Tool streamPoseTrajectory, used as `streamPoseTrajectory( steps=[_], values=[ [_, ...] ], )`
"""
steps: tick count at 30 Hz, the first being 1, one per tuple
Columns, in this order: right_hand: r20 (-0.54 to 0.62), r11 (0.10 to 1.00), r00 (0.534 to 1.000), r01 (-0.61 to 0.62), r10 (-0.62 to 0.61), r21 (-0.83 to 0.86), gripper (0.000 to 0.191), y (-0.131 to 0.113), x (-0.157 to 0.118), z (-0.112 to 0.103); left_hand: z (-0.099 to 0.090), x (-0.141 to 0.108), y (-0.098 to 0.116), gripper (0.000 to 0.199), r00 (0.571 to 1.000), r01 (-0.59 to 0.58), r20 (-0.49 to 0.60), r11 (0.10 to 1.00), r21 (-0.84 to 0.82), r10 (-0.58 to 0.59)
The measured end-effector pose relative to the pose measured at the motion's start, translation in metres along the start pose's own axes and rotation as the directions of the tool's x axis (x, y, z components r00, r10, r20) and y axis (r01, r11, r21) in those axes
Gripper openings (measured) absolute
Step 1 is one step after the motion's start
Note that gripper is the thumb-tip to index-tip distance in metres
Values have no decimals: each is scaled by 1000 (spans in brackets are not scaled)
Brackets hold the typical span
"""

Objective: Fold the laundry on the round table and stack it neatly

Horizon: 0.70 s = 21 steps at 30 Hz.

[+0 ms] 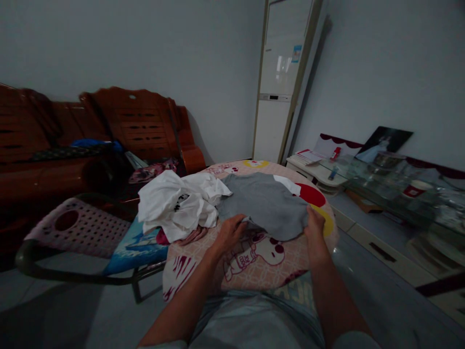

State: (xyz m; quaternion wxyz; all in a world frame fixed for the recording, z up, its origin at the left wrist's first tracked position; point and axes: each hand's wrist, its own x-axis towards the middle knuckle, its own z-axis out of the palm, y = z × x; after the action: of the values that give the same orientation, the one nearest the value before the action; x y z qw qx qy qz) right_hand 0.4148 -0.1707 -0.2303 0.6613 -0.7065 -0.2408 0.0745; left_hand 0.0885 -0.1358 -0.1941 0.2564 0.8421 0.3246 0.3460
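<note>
A grey shirt lies spread over the table, with a white piece of cloth showing at its far right edge. My left hand pinches the shirt's near left edge, where the fabric bunches and lifts a little. On the right side, my right hand grips the shirt's edge between thumb and fingers. Left of the shirt, a rumpled white garment with a dark print sits in a heap. Beneath that heap, a dusty-pink cloth sticks out.
A pink patterned cloth covers the round table. To the left stands a chair with a blue cushion, before a wooden sofa. A glass-topped cabinet runs along the right; a tall air conditioner fills the corner.
</note>
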Motion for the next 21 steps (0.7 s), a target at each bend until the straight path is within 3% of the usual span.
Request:
streamPoseTrajectory(
  steps=[4,8,12,15,19,21],
  values=[
    [5,961,999,-46,49,-273,31,4,8,-16,-13,-2,-5,26,989,11,146,1000,-15,-9],
    [39,903,999,8,10,-430,22,3,7,-25,-9,-9,-21,21,935,49,354,999,-20,-38],
    [128,750,990,124,-52,-650,34,-9,6,-27,-15,-8,-24,26,923,126,379,979,-159,-57],
    [119,663,993,101,-18,-742,37,-16,9,-32,-27,-7,-25,24,909,199,405,954,-226,-94],
    [133,529,989,75,72,-845,26,-13,11,-42,-33,-11,-31,22,808,255,584,939,-230,-77],
    [129,487,991,93,40,-869,24,-11,8,-43,-33,-14,-33,24,760,264,648,934,-241,-48]
  ],
)
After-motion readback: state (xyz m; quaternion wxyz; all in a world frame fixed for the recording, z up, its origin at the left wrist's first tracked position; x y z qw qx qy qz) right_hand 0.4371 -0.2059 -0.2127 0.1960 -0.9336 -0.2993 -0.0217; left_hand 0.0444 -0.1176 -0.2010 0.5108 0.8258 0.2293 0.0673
